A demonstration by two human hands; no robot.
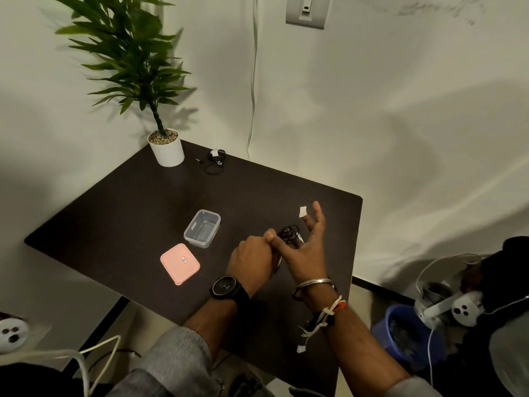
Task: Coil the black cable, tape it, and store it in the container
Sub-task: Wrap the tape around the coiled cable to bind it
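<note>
Black cable (289, 234) seemingly between hands, dark table (137, 202).

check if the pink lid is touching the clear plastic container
Apart. The head view shows bare dark table between the flat pink rectangular lid and the clear plastic container.

We hold the coiled black cable (289, 234) in our left hand (253, 260) while our right hand (307, 255) spreads open, tape piece (303, 212) stuck on a fingertip, above the bench (143, 202).

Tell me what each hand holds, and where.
Left hand pinches the coiled black cable at its near end. Right hand is spread beside it; a white tape piece sticks to one fingertip.
</note>
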